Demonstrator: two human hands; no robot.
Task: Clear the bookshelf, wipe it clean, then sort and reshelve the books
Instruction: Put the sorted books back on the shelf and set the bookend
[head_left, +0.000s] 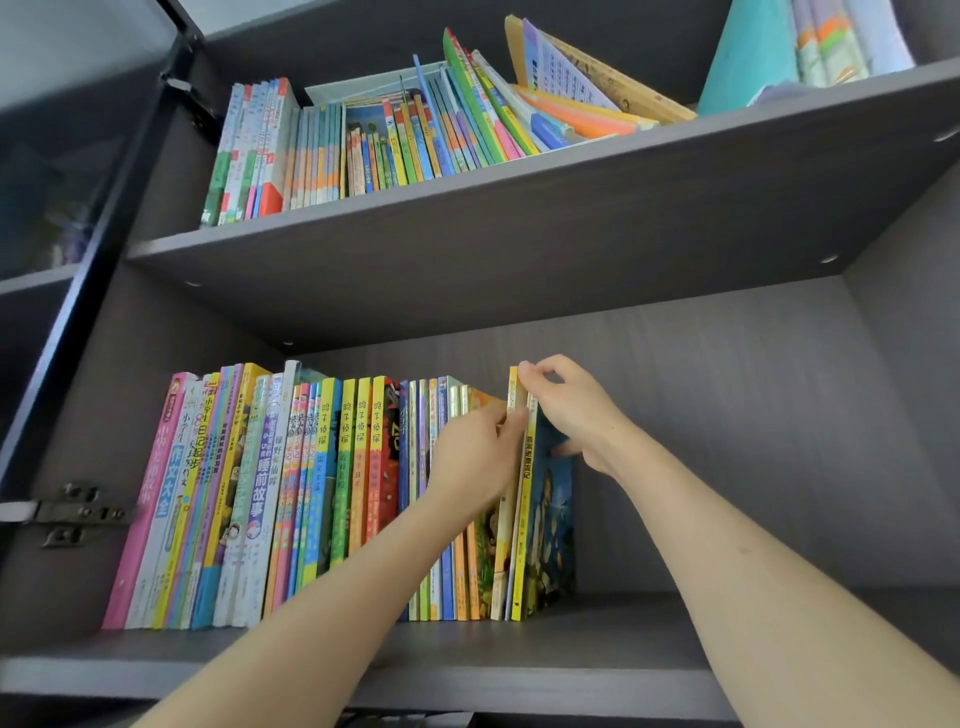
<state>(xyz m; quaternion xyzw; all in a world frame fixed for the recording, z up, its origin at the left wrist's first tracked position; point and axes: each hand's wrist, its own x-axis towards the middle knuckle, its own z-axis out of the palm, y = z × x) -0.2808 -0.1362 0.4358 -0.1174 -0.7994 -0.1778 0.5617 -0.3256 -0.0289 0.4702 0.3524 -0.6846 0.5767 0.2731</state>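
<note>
A row of upright colourful books (311, 493) fills the left half of the lower dark grey shelf (649, 639). At the row's right end stand thin yellow-spined books (522, 519) and a blue picture book (553, 519). My left hand (478, 457) pinches the spines of these end books from the left. My right hand (571, 410) pinches their top edge from the right, thumb down on the blue cover.
The upper shelf (519, 218) carries more books (363, 145), upright at the left and leaning at the right. A glass cabinet door (78, 208) stands open at the left, with a metal hinge (78, 512) on the side wall. The lower shelf's right half is bare board.
</note>
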